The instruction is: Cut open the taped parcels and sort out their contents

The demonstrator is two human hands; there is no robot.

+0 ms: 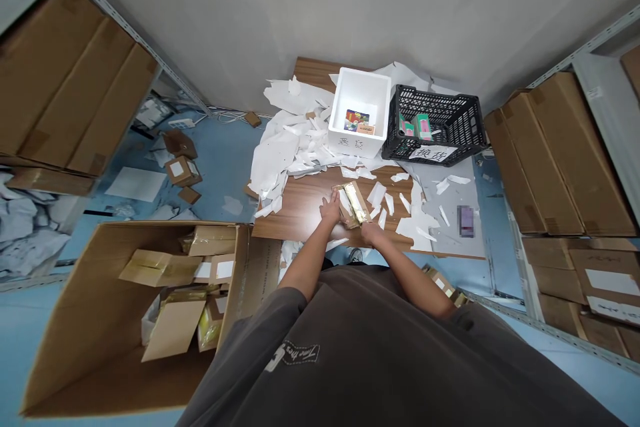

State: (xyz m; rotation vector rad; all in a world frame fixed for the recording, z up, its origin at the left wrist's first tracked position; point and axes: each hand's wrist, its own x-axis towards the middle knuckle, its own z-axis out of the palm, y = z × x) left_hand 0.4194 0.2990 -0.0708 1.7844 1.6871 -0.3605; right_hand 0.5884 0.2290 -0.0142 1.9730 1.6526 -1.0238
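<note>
Two bare hands on one small cardboard box (362, 196), flat on the wood-look counter (306, 203), near edge, in front of the white bin (356, 144). Box sits slightly skewed; a shiny tape strip (355, 203) runs along its top, pale label patch beside it.

Left hand (330, 208): grip loose, fingers extended onto the box's left side, not wrapped round. Right hand (371, 232): grip looks mostly curled at the near right corner; can't tell whether it pinches the tape, the cardboard or a small tool.

Handling, my judgement: left hand should brace the box flat, pressing down and slightly against the right hand's push or pull, so it doesn't spin. Left fingers best kept off the tape line, in case the right hand has something sharp; blade not visible, so treat as unknown. Right hand works better low and shallow, following the strip, short strokes over hard tugs; deep pressure could mark whatever is inside. If the box skids, square it to the body first.

Loose paper scraps (377, 194) lie just right of the box; nudge them off so nothing slides under it. Black crate (470, 127) stands beside the bin, beyond the work, so elbow room seems fine. Near edge is close: shift the box inward a bit.
</note>
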